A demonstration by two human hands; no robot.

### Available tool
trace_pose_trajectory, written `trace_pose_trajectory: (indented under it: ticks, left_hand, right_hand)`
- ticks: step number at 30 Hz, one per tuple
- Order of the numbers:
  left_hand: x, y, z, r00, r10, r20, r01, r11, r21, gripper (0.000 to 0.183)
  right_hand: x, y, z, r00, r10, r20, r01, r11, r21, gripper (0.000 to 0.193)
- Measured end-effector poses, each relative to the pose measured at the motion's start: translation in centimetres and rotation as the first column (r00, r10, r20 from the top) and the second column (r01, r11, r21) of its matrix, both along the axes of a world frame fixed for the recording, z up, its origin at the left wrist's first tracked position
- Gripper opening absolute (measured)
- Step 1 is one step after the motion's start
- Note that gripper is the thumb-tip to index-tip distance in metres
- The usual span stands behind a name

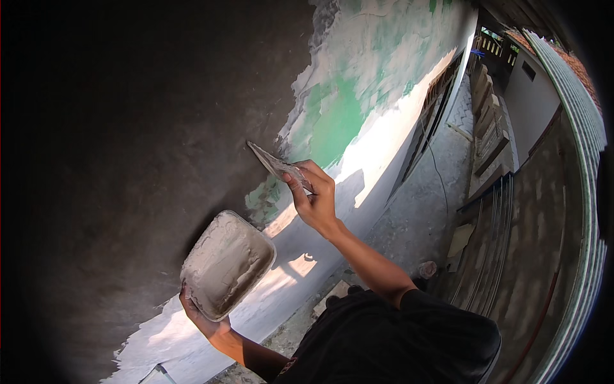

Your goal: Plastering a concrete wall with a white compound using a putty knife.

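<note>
My left hand (pixel 201 317) grips the near edge of a shallow rectangular tub (pixel 225 259), its fingers partly hidden behind it. Pale grey wall putty (pixel 220 256) fills much of the tub, which is tilted toward me. Pinched between the thumb and fingers of my right hand (pixel 313 197) is a putty knife (pixel 272 161) smeared with putty, its blade pointing up and left. The blade lies in front of the wall near the ragged border between bare grey plaster (pixel 160 147) and the white-and-green coated part (pixel 339 115); whether it touches cannot be made out.
A concrete walkway (pixel 416 221) runs along the wall's foot, with a thin cable (pixel 438 163) on it. To the right stand stacked blocks (pixel 492 137), long boards (pixel 524 230) and a corrugated sheet (pixel 579 96). A barred window (pixel 441 83) is set farther along the wall.
</note>
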State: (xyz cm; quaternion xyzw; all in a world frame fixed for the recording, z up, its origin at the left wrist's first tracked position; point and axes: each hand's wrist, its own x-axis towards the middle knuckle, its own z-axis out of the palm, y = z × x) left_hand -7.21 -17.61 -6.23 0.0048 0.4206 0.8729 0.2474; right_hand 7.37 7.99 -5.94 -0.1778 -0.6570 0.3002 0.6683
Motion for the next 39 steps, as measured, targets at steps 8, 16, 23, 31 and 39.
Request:
trace_pose_trajectory:
  ticks: [8,16,23,31,39]
  left_hand:
    - [0.1,-0.5,-1.1,0.999,-0.038,-0.026,0.039,0.999,0.036,0.045]
    - [0.1,-0.4,-1.0,1.000,0.002,0.010,-0.002,1.000,0.016,0.044]
    - [-0.6,-0.7,-1.7,0.999,0.008,-0.032,-0.005,0.997,0.083,0.043]
    - [0.7,-0.8,-1.8,0.945,-0.113,-0.306,0.150,0.984,0.098,0.042]
    - [1.0,-0.2,2.0,0.988,-0.107,-0.110,0.109,0.994,0.017,0.050]
  right_hand:
    - [3.6,10.9,6.9,0.868,-0.466,-0.173,0.485,0.870,0.091,0.013]
    - [0.0,1.4,3.3,0.962,-0.256,0.091,0.244,0.962,0.125,0.029]
    - [4.3,4.7,2.0,0.991,-0.102,-0.081,0.098,0.994,-0.052,0.014]
    - [4.3,10.2,5.1,0.841,-0.536,-0.073,0.540,0.841,0.041,0.017]
    - [3.3,1.7,4.6,0.994,-0.110,-0.010,0.110,0.993,0.050,0.019]
